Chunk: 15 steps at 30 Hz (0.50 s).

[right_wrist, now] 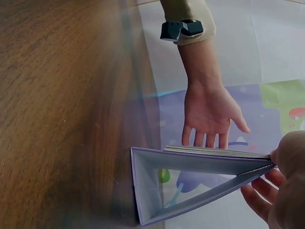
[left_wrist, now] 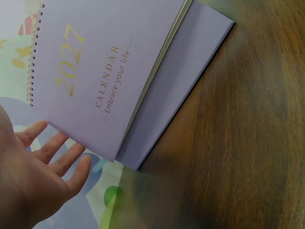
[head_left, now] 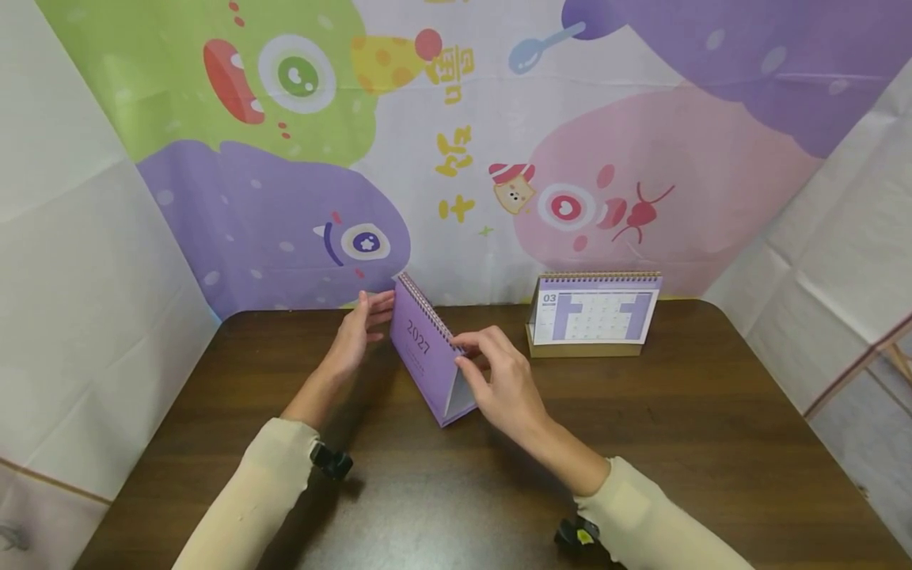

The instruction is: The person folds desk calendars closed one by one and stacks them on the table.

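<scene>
A purple 2027 desk calendar [head_left: 422, 342] with a spiral binding along its top stands angled on the table, its triangular open end towards the right hand. My right hand [head_left: 507, 381] pinches its near top corner by the binding; in the right wrist view the thumb and fingers [right_wrist: 259, 198] lie on opposite sides of that top edge. At the calendar's far end is my left hand [head_left: 351, 336], fingers extended. In the left wrist view the left fingertips [left_wrist: 82, 164] lie beside the side edge of the cover; whether they touch it I cannot tell.
A second desk calendar [head_left: 598, 318], showing a page marked 03 on a brown base, stands at the back right of the dark wooden table [head_left: 684, 443]. Behind the table hangs a cartoon-printed cloth [head_left: 456, 261]. White sheets [head_left: 85, 261] hang at both sides.
</scene>
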{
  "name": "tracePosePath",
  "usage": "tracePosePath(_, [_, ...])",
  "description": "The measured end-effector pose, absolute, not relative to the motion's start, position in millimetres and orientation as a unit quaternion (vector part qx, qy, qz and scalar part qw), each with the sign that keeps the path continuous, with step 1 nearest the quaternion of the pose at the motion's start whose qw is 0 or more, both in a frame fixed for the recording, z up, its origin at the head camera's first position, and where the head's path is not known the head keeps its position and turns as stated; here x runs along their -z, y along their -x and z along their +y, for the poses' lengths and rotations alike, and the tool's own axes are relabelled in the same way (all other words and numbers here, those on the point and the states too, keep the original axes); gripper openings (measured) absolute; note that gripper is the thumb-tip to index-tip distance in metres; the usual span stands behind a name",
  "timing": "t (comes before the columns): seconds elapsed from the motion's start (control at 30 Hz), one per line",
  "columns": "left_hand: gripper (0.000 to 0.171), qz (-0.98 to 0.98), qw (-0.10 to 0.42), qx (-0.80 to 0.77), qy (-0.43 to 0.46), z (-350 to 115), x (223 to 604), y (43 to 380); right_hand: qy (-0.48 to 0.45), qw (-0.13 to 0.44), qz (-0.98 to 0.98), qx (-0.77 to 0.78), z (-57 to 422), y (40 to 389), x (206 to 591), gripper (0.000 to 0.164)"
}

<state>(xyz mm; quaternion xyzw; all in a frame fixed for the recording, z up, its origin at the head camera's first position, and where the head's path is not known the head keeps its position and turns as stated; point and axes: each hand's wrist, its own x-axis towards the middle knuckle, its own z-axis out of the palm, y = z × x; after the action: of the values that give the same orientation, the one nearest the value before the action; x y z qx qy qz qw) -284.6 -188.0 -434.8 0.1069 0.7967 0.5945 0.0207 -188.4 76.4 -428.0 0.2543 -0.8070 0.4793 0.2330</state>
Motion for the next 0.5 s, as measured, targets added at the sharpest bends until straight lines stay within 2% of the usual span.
tracePosePath(0.3, [0.077, 0.801, 0.007, -0.591, -0.092, -191.5, 438.4, 284.3, -0.259, 0.229, -0.801, -0.489, 79.5, 186.7, 429.0, 0.025])
tracePosePath(0.5, [0.082, 0.798, -0.004, -0.592, -0.107, -196.7, 438.5, 281.9, -0.262, 0.232, -0.800, -0.488, 83.5, 185.2, 430.4, 0.024])
